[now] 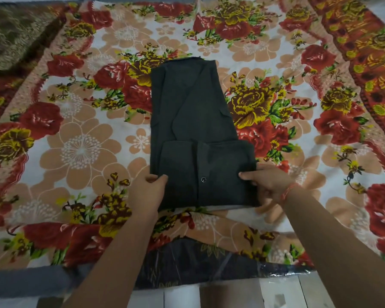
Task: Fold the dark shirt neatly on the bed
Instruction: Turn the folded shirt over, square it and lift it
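Observation:
The dark shirt [191, 121] lies in the middle of the bed as a long narrow strip, collar end far from me. Its near end is turned up over itself into a flap with a button [203, 179] showing. My left hand [150, 188] grips the flap's left edge, thumb on top. My right hand [266, 182] grips the flap's right edge, thumb on top and fingers under the cloth. A red thread is tied round my right wrist.
The bed carries a floral sheet [80, 152] in red, yellow and peach. A brown fuzzy blanket [13, 36] lies at the far left corner. The near mattress edge [187, 265] shows plastic wrap, with pale floor tiles below it.

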